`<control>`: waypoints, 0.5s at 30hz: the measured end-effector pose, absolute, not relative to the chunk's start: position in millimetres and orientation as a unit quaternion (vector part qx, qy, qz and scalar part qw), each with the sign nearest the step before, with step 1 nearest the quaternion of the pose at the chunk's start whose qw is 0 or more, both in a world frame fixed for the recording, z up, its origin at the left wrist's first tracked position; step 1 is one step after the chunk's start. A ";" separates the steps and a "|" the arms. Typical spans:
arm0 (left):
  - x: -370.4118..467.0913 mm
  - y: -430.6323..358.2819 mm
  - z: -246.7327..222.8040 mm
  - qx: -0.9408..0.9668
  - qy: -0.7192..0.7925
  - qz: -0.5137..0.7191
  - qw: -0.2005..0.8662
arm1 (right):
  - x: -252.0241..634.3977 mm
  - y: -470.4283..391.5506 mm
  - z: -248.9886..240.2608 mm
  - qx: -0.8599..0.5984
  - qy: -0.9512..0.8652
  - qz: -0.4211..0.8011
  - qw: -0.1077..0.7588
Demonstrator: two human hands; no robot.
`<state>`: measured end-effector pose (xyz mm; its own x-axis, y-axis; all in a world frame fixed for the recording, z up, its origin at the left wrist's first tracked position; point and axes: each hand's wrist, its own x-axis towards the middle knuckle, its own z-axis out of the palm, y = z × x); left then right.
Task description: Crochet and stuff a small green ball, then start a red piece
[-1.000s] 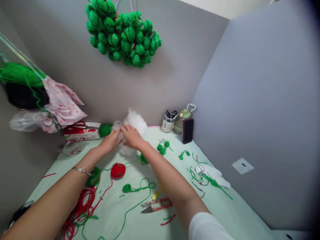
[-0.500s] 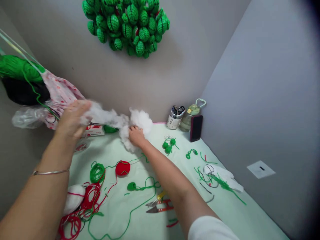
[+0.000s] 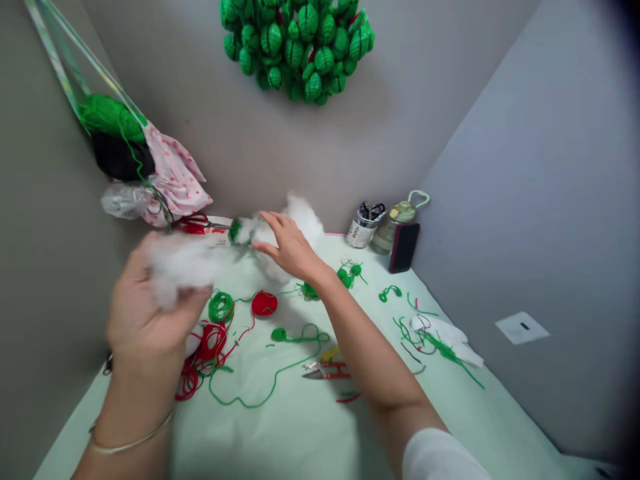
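A loose tuft of white stuffing (image 3: 183,267) rests in my left hand (image 3: 145,300), which is raised at the left with its fingers curled around the tuft. My right hand (image 3: 290,247) is over the larger pile of white stuffing (image 3: 307,223) near the back wall, its thumb and fingers spread apart. Beside that pile, on its left, is a dark green piece (image 3: 235,231) with some white fluff against it. A red yarn piece (image 3: 265,303) and a green yarn coil (image 3: 221,307) lie in front of the hands.
Thread snips (image 3: 327,373), a small green crocheted piece (image 3: 279,335) and yarn scraps (image 3: 440,347) lie on the table. A phone (image 3: 404,248), bottle (image 3: 387,230) and pen tin (image 3: 361,230) stand at the back right. A yarn bag (image 3: 175,173) hangs left; green crocheted pieces (image 3: 300,47) hang above.
The stretched stuffing has parted, leaving a tuft in my left hand. My right hand has opened over the pile. The view has shifted, so the table's contents appear moved.
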<state>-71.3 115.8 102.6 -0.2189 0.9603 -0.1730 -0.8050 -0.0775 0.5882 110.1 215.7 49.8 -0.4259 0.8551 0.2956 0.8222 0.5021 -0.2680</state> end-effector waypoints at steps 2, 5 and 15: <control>-45.2 114.6 96.1 0.097 0.325 0.683 0.647 | 101.4 164.6 55.9 -0.366 -0.855 0.059 0.363; -10.9 107.2 75.2 0.082 0.324 0.651 0.682 | 94.9 108.6 45.1 -0.305 -0.850 0.013 0.429; 15.9 79.6 54.8 0.251 0.305 0.548 0.738 | 109.8 74.2 19.2 -0.357 -0.806 0.020 0.472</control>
